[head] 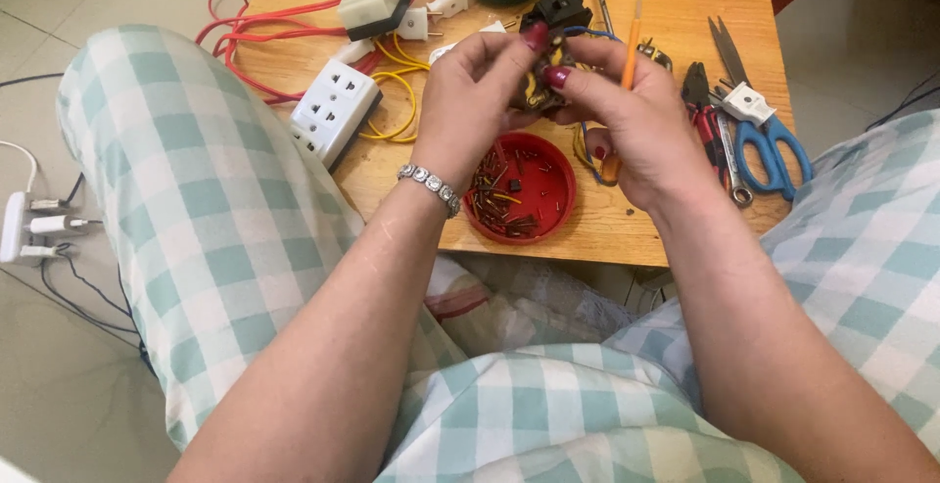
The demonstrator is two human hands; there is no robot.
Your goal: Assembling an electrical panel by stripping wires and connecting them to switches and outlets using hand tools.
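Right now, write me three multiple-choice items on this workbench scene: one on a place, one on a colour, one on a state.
1. Where does the red dish of small screws sit?
A. on the floor
B. on the wooden table, just below the hands
C. on top of the scissors

2. What colour are the scissors' handles?
A. blue
B. yellow
C. green

3. What are the left hand and right hand doing?
A. resting flat on the table
B. both gripping the scissors
C. together holding a small dark electrical part above the table

Answers: 1 B, the dish lies on the tabletop near its front edge. 2 A, both loops are blue. 3 C, fingers of both hands pinch the part.
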